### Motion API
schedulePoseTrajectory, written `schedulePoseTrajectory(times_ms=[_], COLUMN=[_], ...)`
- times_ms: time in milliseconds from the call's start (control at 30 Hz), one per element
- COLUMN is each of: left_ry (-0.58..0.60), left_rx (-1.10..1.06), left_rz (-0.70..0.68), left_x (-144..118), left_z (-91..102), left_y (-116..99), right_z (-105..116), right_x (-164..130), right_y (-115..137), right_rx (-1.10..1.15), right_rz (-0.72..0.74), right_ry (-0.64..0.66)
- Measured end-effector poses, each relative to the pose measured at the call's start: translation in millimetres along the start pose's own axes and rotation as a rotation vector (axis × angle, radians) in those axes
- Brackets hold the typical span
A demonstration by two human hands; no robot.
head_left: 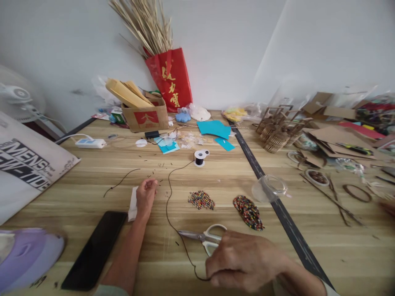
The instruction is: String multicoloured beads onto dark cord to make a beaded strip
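My right hand [243, 259] pinches the end of a thin dark cord [168, 201] near the table's front edge. The cord curves back to a white spool [200, 158] wound with black cord. White-handled scissors [200, 236] lie partly beneath that hand, blades pointing left. Beyond them are a pile of loose colourful beads [201, 200] and a coil of strung beads [247, 211]. My left hand [146, 197] rests by a white paper strip [133, 204], its fingertips pressed together among short dark cord scraps; what they grip, if anything, is too small to name.
A black phone [95, 250] and a purple-white object [31, 255] lie at left. A separate cord piece [121, 182] is behind the phone. A clear round container [268, 188] stands right, with small woven baskets [274, 135] behind. A cardboard box [145, 117] and red bag [173, 78] line the wall.
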State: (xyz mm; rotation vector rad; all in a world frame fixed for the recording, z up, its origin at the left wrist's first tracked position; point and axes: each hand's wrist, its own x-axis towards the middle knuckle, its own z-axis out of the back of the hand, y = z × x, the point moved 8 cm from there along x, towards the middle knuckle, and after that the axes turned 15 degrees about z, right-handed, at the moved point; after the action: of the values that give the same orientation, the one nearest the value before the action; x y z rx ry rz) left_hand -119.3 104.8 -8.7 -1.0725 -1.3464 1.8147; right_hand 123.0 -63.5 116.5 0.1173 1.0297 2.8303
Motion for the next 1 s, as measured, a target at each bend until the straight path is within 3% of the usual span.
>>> schedulePoseTrajectory(times_ms=[133,233,300,467,600,733,1000], left_ry=[-0.007,0.121,0.286,0.922,1.111,1.161,1.040], left_rx=[0.012,0.036,0.068,0.258,0.257,0.218,0.296], left_rz=[-0.067,-0.098,-0.072,0.000,0.054,0.113,0.080], left_x=[-11.2,-29.8,-47.0,-110.9,-137.1,-143.8,-137.2], left_z=[-2.8,-18.1,-35.1,-89.4,-108.8,-119.3,-118.7], left_y=[-14.2,-32.5,-42.2,-41.9,-24.4,-10.4,-13.2], right_z=[-12.3,-13.5,-9.9,4.5,18.4,26.7,33.6], right_x=[19.8,28.2,29.7,24.7,9.2,-7.8,-31.6], right_y=[-26.0,-43.3,-54.0,-67.9,-75.8,-82.3,-98.0], right_rx=[-0.208,-0.325,-0.405,-0.397,-0.390,-0.347,-0.223], right_rz=[-0.151,-0.253,-0.343,-0.464,-0.542,-0.579,-0.607], right_ry=[0.045,0.044,0.046,-0.017,-0.136,-0.240,-0.466])
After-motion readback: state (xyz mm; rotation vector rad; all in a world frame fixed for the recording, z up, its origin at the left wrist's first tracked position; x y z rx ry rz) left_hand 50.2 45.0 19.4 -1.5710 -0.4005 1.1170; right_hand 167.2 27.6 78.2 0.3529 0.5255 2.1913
